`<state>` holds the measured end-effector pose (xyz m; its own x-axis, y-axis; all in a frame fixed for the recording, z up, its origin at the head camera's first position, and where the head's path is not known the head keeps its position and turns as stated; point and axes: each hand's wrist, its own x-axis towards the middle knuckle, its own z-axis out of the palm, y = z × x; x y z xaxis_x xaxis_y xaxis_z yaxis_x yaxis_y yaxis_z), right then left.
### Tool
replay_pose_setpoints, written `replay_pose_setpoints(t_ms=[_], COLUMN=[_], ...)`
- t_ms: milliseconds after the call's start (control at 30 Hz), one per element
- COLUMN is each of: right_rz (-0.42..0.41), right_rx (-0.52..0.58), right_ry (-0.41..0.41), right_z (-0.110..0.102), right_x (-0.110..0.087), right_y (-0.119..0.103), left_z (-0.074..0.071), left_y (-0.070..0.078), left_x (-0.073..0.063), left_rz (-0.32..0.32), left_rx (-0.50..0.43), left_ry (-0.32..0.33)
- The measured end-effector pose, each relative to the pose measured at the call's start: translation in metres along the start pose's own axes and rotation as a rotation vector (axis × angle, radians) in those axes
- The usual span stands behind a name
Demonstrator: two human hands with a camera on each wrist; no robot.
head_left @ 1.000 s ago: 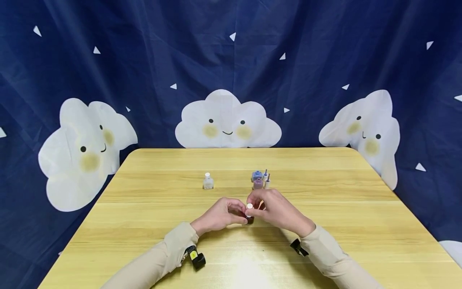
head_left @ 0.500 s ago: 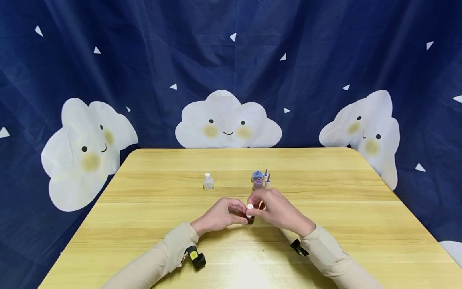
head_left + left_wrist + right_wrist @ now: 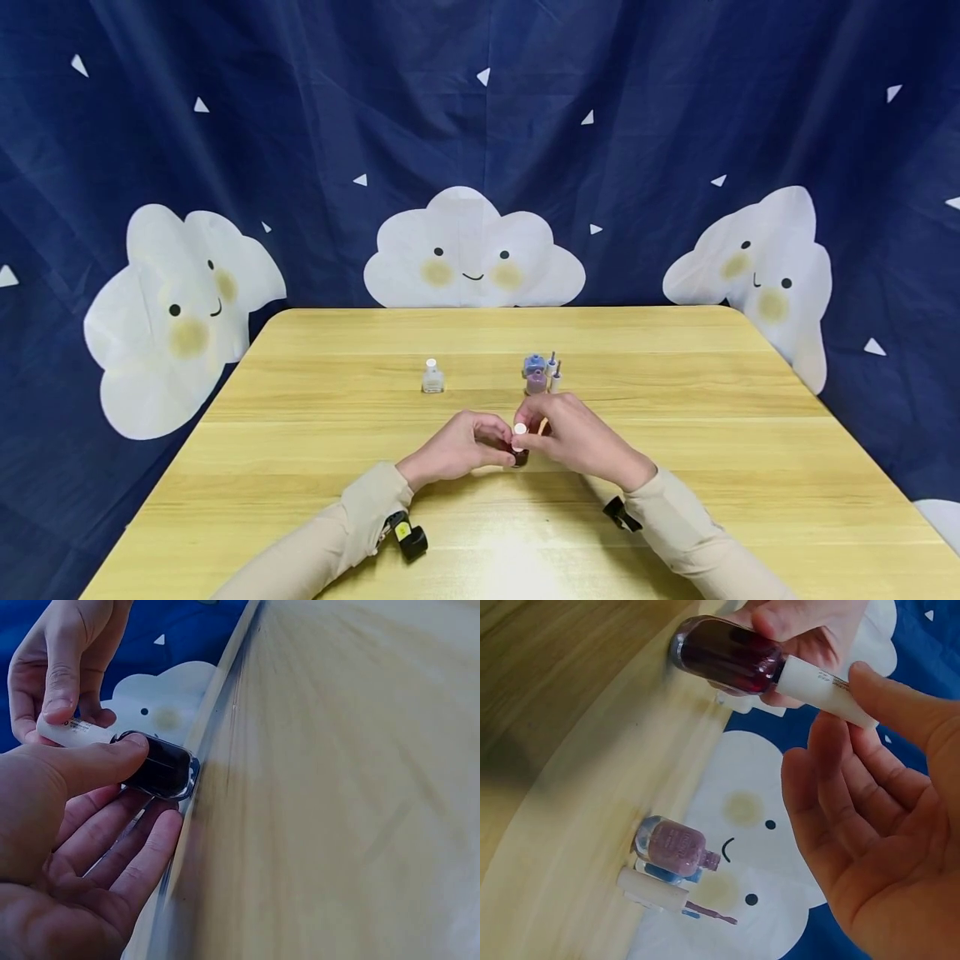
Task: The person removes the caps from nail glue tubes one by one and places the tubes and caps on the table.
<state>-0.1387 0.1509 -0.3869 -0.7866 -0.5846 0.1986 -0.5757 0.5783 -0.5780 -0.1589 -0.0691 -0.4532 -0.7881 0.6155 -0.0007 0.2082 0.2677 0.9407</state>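
A dark red nail polish bottle stands upright on the table between both hands. My left hand holds its glass body, thumb on one side and fingers on the other. With thumb and fingertips my right hand pinches the white cap, which sits on the bottle's neck. In the left wrist view the bottle looks nearly black, and its base is right at the tabletop.
Behind the right hand stand an uncapped purple polish bottle and an uncapped blue one. Beside them two white caps stand with brushes pointing up. A clear bottle with a white cap stands further left on the wooden table.
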Motion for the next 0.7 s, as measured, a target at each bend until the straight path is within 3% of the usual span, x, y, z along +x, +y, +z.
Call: replay_pose_setpoints(t_ms=[367, 700], right_rz=[0.023, -0.014], right_rx=[0.030, 0.021], right_ry=[-0.001, -0.007], right_z=[-0.0012, -0.0042], right_x=[-0.0002, -0.0008], right_y=[0.0017, 0.0003], left_z=[0.0015, 0.0015], left_y=[0.0031, 0.0019], left_x=[-0.0009, -0.0001], left_rz=[-0.009, -0.009], left_rx=[-0.006, -0.013], left_ry=[0.003, 0.005])
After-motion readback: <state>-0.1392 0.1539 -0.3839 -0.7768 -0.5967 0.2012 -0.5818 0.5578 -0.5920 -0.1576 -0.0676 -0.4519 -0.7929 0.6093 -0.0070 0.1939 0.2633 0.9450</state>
